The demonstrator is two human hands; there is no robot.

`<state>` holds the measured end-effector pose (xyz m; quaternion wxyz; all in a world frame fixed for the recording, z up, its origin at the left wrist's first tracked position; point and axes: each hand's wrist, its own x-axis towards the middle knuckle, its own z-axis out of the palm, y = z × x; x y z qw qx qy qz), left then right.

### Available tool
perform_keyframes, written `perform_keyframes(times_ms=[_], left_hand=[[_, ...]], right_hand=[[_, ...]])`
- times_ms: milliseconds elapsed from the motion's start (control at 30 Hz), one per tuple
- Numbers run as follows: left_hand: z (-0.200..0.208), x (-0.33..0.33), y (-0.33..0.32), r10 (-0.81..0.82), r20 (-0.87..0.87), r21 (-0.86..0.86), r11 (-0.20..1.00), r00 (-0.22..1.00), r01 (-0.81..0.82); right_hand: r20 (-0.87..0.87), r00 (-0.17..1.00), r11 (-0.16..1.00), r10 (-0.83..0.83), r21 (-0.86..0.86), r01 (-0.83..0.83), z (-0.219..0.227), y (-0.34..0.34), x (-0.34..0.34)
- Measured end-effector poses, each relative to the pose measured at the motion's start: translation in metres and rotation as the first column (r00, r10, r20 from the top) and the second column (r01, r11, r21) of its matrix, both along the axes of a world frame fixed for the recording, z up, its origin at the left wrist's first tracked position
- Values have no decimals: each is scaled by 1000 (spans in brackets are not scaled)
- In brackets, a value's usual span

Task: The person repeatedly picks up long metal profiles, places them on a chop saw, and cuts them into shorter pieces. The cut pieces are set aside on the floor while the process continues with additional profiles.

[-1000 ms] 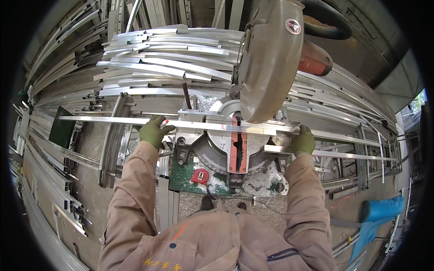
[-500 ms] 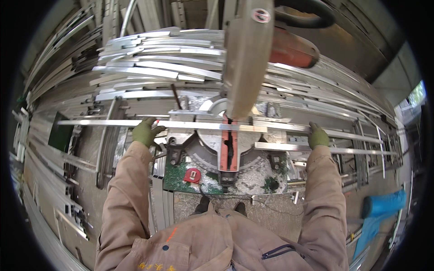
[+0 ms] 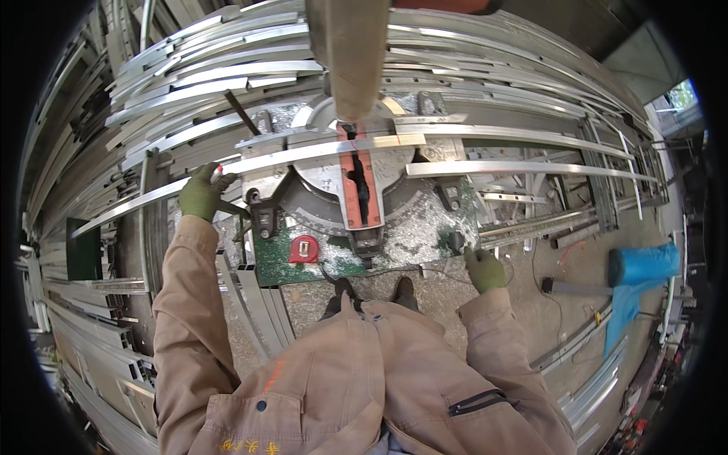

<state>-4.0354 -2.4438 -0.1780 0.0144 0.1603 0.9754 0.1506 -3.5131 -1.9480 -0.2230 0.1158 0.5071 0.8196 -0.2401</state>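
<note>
My left hand (image 3: 199, 192), in a green glove, is closed round a long silver metal bar (image 3: 265, 161); a small red-and-white tip (image 3: 218, 171) shows by its fingers. The bar runs across the bed of a mitre saw (image 3: 350, 178), over the red slotted insert, and its right end lies just past the slot. The raised saw head (image 3: 349, 61) hangs above. My right hand (image 3: 485, 270), also gloved, is off the bars, beside the table's front right corner near a dark knob (image 3: 455, 242). Its thumb stands apart and nothing shows in it.
A red tape measure (image 3: 305, 249) lies on the green, chip-strewn table (image 3: 273, 265). Two more bars (image 3: 531, 168) extend to the right. Stacked metal profiles (image 3: 220, 57) fill the back and left. A blue wrapped roll (image 3: 644, 262) is at the right; a cable crosses the floor.
My right hand has left the bars on the right and come down to the table's front right corner. My left hand stays on the bar. The whole view has shifted.
</note>
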Motion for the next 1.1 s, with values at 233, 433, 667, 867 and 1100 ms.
perform_keyframes(times_ms=[233, 433, 667, 867, 1100], left_hand=[[8, 4, 4, 32, -4, -39, 999, 999, -32], [16, 10, 3, 2, 20, -14, 1000, 1000, -2], [18, 10, 3, 5, -29, -47, 999, 1000, -7], [24, 14, 5, 30, 14, -49, 998, 999, -30], [26, 16, 7, 22, 26, -9, 1000, 999, -22]], right_hand=[[-32, 989, 957, 144, 259, -131, 14, -8, -36], [152, 916, 868, 372, 293, -402, 16, -16, -73], [41, 461, 368, 887, 541, -756, 36, -6, -66], [-172, 809, 816, 562, 276, -508, 47, -31, -74], [-285, 942, 905, 178, 424, -42, 8, 29, -77]])
